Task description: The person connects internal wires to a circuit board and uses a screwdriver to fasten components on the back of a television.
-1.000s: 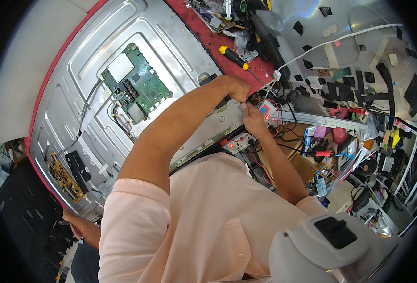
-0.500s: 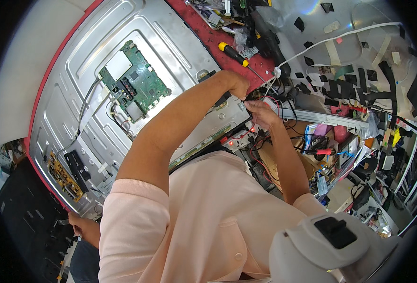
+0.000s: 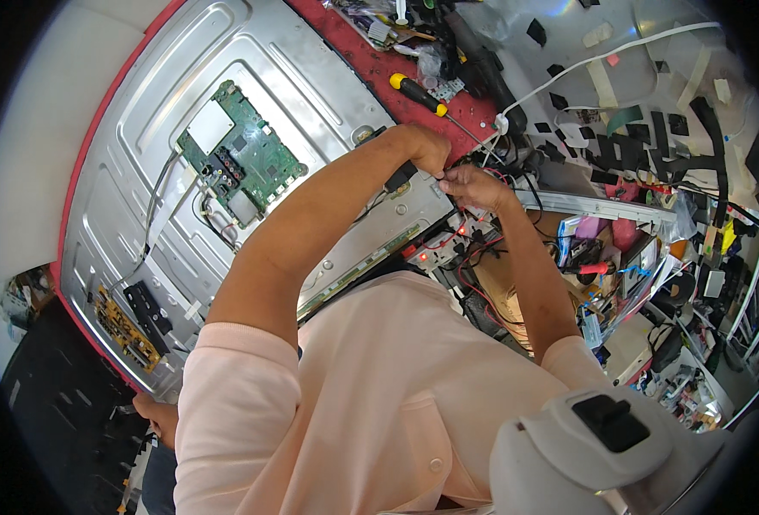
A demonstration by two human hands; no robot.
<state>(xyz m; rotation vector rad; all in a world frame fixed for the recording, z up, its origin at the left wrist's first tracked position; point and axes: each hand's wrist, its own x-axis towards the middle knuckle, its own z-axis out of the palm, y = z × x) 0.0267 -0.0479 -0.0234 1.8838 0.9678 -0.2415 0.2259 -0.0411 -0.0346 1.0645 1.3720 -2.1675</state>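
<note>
The left hand [image 3: 429, 149] and right hand [image 3: 477, 186] bunch close together at the television back panel's [image 3: 321, 113] three-o'clock corner; what they pinch, if anything, I cannot tell. Corner fingerwork seems in hand, calling for steady fingertips. Toward nine o'clock spreads ribbed silver metal, bearing a green circuit board [image 3: 261, 148].

Two hands of the wearer, left hand [image 3: 431, 153] and right hand [image 3: 477, 187], centre; one co-worker's hand [image 3: 160, 417], lower left; one metal panel [image 3: 319, 94], left, bearing two circuit boards, green board [image 3: 268, 156] and tan board [image 3: 125, 330]; one screwdriver [image 3: 419, 94], upper centre.
</note>
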